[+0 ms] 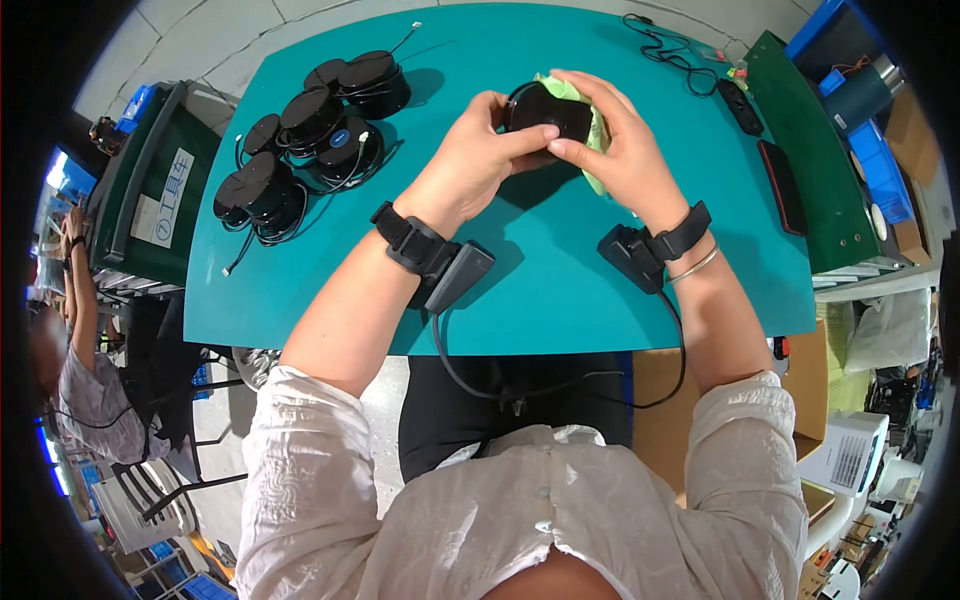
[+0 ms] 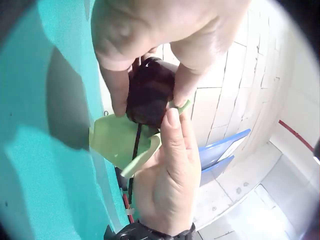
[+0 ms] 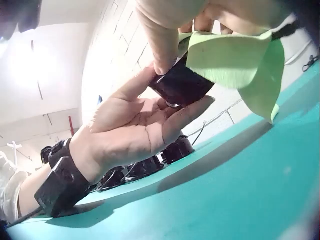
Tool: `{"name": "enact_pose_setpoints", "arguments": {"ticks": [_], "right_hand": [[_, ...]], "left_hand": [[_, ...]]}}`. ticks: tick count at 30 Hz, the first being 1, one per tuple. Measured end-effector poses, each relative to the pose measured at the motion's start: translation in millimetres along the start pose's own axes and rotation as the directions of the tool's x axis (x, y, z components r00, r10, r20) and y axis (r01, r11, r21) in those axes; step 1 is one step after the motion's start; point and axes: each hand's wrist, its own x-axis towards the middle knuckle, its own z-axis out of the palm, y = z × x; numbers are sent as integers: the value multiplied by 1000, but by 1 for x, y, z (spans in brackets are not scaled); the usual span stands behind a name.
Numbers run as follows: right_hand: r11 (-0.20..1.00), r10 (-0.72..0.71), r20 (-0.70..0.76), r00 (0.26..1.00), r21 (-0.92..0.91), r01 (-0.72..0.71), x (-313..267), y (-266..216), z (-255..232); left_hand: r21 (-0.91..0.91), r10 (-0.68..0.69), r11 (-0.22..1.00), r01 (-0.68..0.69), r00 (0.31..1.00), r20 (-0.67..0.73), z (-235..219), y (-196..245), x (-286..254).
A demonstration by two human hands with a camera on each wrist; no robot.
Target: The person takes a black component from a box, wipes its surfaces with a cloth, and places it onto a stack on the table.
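Note:
Above the teal table (image 1: 480, 290) a glossy black round device (image 1: 530, 112), like a short puck-shaped cylinder, is held up between both hands. My left hand (image 1: 468, 150) grips its left side, thumb across the near face. From the right, my right hand (image 1: 628, 150) holds a light green cloth (image 3: 225, 57) against the device, its thumb near the left thumb. The cloth wraps over the device's right edge, and a loose flap hangs below in the right wrist view. In the left wrist view the device's dark side wall (image 2: 150, 95) shows between the fingers.
Several black round units (image 1: 310, 115) with coiled cables stand at the table's left. To the right lie a black cable (image 1: 670, 50), a dark power strip (image 1: 740, 106) and a dark phone-like slab (image 1: 782, 187). Green cabinets flank the table; another person (image 1: 95, 390) is at far left.

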Motion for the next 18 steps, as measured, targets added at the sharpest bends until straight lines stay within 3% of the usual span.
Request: {"name": "enact_pose_setpoints", "arguments": {"ticks": [2,3,5,6,10,13,15,17,18], "right_hand": [[1000,-19,66,998,5,19,0,2,-3],[999,-46,112,993,-20,49,-1,0,-2],[996,-74,160,984,-40,82,-1,-4,-1],[983,-105,192,976,-131,131,-1,-7,0],[937,-173,188,967,-270,220,2,-12,0],[954,-180,124,976,-220,203,2,-11,3],[970,-173,83,981,-157,184,2,-8,1],[982,-161,42,986,-92,164,1,-6,-2],[992,-74,32,997,-96,77,0,-5,-5]], "left_hand": [[39,-150,988,147,983,101,-2,8,-3],[37,-150,988,147,984,99,-2,13,-4],[413,-115,908,71,990,81,-3,21,-4],[465,-70,885,33,996,63,-6,18,-3],[271,29,962,-36,999,27,-15,7,3],[169,-30,985,40,997,-65,-14,9,0],[-55,-102,994,98,993,-63,-10,10,-2],[18,-87,996,88,995,-53,-10,9,0],[91,-74,993,78,996,-43,-10,9,0]]}}
